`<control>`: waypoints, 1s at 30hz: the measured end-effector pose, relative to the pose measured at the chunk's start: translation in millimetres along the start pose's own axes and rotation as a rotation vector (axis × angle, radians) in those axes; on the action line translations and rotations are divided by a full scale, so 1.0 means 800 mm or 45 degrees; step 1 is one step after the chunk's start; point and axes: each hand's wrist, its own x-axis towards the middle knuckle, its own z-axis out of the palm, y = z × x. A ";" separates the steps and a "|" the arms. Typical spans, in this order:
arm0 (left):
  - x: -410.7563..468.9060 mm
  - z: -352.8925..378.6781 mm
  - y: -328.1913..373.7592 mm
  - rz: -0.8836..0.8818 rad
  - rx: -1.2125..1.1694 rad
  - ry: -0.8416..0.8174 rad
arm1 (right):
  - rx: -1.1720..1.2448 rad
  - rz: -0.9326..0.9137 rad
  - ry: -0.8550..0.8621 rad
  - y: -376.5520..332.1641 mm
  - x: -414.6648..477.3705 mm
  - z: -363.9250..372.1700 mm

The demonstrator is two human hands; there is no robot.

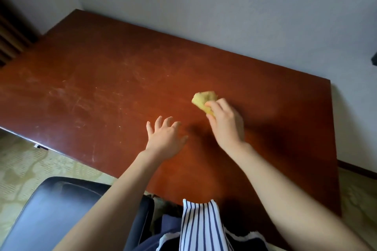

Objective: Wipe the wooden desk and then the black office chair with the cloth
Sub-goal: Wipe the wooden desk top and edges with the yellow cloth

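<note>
A reddish-brown wooden desk (102, 79) fills most of the view, its top scuffed with pale streaks on the left half. My right hand (225, 122) grips a bunched yellow cloth (204, 100) and presses it on the desk top right of centre. My left hand (165, 138) rests flat on the desk beside it, fingers spread, holding nothing. The black office chair (51, 210) stands at the lower left, in front of the desk's near edge, partly hidden by my left forearm.
A pale wall (224, 6) runs behind the desk. A dark slatted fixture (10, 34) stands at the far left. Patterned greenish flooring (24, 165) shows below the desk edge. A dark object (374, 59) pokes in at the right edge.
</note>
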 end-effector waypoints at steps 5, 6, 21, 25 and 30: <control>-0.006 0.011 -0.020 -0.064 0.003 -0.056 | 0.383 0.327 -0.352 0.007 -0.045 0.047; -0.007 0.013 -0.025 -0.079 0.008 -0.061 | 0.432 0.434 -0.303 0.014 -0.044 0.049; 0.015 0.020 -0.032 -0.119 -0.035 -0.044 | -0.180 0.191 -0.172 0.052 0.017 0.055; 0.022 0.022 -0.037 -0.116 -0.025 -0.019 | -0.163 -0.335 -0.243 0.059 -0.009 0.063; 0.033 0.028 -0.040 -0.109 -0.006 0.014 | -0.066 -0.495 -0.492 0.063 -0.035 0.083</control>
